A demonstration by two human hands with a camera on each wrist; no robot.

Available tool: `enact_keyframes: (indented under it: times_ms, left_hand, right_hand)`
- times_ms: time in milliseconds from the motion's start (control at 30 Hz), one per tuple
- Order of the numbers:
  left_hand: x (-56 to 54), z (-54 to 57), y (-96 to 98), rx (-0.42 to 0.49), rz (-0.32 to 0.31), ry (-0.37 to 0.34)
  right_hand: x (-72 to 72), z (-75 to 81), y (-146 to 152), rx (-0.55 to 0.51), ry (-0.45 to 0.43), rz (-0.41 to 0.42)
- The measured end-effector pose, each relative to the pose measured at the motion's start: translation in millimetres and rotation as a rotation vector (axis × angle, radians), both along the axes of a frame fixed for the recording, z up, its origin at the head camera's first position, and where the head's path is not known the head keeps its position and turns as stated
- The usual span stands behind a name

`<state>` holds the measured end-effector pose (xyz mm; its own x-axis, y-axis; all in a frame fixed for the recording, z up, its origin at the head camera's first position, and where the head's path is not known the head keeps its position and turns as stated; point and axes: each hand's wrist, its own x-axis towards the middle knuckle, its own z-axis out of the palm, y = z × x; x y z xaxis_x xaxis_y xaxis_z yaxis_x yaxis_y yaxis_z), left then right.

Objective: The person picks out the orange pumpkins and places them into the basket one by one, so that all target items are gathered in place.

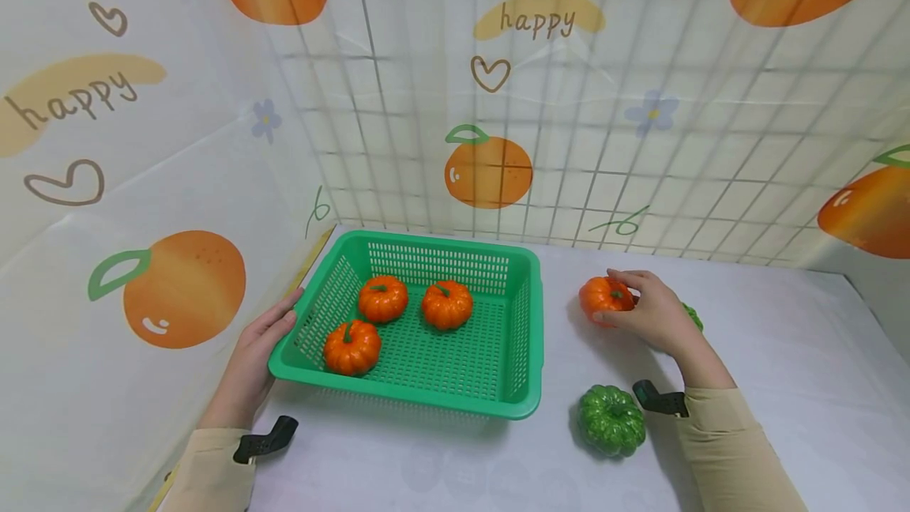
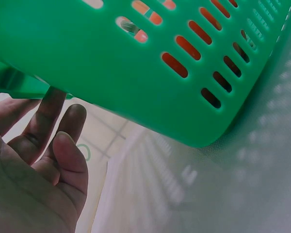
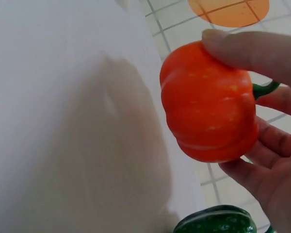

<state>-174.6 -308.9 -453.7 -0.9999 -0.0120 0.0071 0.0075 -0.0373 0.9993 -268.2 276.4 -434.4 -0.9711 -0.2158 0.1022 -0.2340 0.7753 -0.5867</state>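
My right hand pinches an orange toy pumpkin between thumb and fingers, right of the green basket. In the right wrist view the pumpkin has its green stem towards the palm, and a shadow falls on the table apart from it. My left hand touches the left rim of the green plastic basket; in the left wrist view its fingers reach the rim from outside. Three orange pumpkins, one at the back, another beside it and one in front, sit inside the basket's left half.
A green pumpkin rests on the white table, nearer than my right hand. Another green thing shows partly behind the right wrist. A patterned sheet over a wire grid stands behind the table, with more sheet at left.
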Motion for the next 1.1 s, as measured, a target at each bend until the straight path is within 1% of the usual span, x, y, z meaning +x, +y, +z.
enact_keyframes:
  times_ms: [333, 467, 600, 867, 1100]
  left_hand:
    - [0.6, 1.2, -0.7, 0.012, -0.023, 0.043]
    - [0.2, 0.2, -0.7, 0.001, -0.017, 0.034]
    - [-0.2, -1.3, -1.2, -0.011, -0.006, 0.021]
    - [-0.2, -1.9, -1.0, -0.021, 0.003, 0.024]
    - [-0.9, -1.7, -0.3, -0.018, 0.007, 0.025]
  right_hand:
    - [0.1, -0.1, -2, 0.014, 0.003, 0.000]
    - [0.6, 0.2, -3, 0.022, -0.009, -0.004]
    - [1.9, 2.3, -3, 0.001, -0.013, -0.003]
    - [5.3, 8.8, -6, -0.048, -0.025, 0.009]
    - [10.5, 21.6, -15, -0.072, 0.017, 0.036]
